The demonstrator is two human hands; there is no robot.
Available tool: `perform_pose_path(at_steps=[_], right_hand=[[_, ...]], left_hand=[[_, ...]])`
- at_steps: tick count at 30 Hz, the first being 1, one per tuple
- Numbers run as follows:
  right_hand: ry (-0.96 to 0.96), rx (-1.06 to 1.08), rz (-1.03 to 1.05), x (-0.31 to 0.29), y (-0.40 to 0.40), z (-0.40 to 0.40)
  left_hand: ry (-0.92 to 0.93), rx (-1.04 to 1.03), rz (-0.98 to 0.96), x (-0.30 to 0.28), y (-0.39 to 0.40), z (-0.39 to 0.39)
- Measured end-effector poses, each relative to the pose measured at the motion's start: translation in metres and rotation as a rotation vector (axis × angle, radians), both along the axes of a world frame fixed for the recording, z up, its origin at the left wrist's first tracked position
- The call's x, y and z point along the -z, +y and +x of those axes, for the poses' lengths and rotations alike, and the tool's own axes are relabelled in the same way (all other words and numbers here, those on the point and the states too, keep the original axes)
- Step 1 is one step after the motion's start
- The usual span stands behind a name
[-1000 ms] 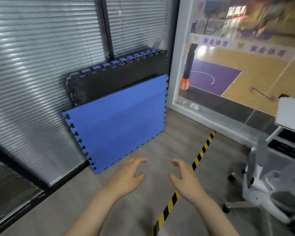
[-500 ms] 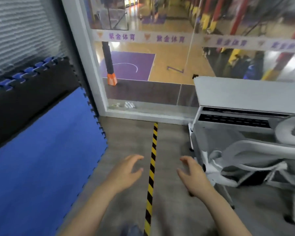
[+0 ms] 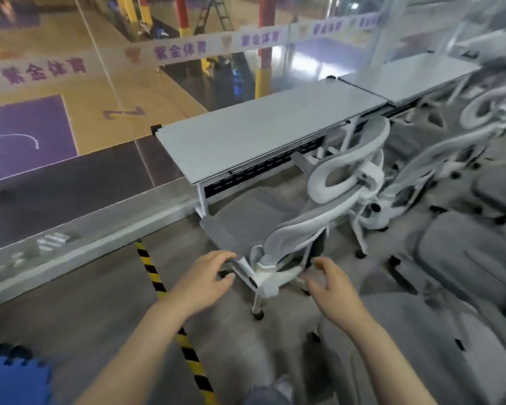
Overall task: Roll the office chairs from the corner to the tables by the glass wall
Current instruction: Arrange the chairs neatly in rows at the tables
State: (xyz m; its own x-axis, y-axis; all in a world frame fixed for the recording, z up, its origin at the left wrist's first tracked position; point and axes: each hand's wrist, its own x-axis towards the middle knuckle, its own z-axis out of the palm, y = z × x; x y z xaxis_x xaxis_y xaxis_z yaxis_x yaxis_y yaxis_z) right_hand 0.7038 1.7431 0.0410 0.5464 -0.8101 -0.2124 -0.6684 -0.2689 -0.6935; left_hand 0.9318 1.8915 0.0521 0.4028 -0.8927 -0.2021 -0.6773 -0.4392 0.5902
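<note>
A white and grey office chair (image 3: 319, 217) stands at the near table (image 3: 263, 133) by the glass wall (image 3: 100, 83), its seat partly under the tabletop. A second chair (image 3: 438, 159) stands at the further table (image 3: 415, 74) to the right. My left hand (image 3: 208, 279) hovers in front of the near chair's left side with fingers loosely curled, holding nothing. My right hand (image 3: 330, 285) hovers just short of the chair's back, fingers also loosely curled and empty. Neither hand touches the chair.
A yellow-black tape line (image 3: 170, 305) runs across the grey floor toward the glass. Blue foam mats (image 3: 12, 378) show at the lower left. Grey blurred shapes (image 3: 465, 267), perhaps more chair seats, fill the right side.
My view has swung right, from the blue mats and blinds in the corner to the tables and chairs by the glass. Both hands stay raised and empty, now close to the near chair.
</note>
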Motion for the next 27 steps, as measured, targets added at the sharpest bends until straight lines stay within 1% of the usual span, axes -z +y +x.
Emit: perform_pose_path(at_steps=[2,5,11,15,19,22,24,27], right_hand=[[-0.003,0.027,-0.044,0.000,-0.029,-0.010],[-0.015,0.080,-0.052,-0.003,-0.069,-0.024],[-0.004,0.164,-0.115,-0.019,-0.140,-0.047],[0.015,0.170,-0.177,-0.040,-0.190,-0.038],[0.060,0.180,-0.274,-0.048,-0.235,-0.013],[0.145,0.157,-0.326,-0.048,-0.260,0.012],[0.217,0.117,-0.317,-0.044,-0.273,0.025],[0.215,0.149,-0.286,-0.033,-0.282,0.035]], left_hand=[[-0.014,0.055,-0.030,0.001,-0.041,-0.007],[0.002,0.109,-0.054,0.002,-0.092,-0.017],[0.011,0.195,-0.031,0.010,-0.177,-0.033],[0.015,0.248,0.002,0.017,-0.220,-0.045],[-0.072,0.240,-0.062,0.025,-0.241,-0.050],[-0.107,0.253,-0.106,0.027,-0.246,-0.048],[-0.098,0.245,-0.105,0.030,-0.249,-0.045],[-0.082,0.217,-0.101,0.035,-0.249,-0.043]])
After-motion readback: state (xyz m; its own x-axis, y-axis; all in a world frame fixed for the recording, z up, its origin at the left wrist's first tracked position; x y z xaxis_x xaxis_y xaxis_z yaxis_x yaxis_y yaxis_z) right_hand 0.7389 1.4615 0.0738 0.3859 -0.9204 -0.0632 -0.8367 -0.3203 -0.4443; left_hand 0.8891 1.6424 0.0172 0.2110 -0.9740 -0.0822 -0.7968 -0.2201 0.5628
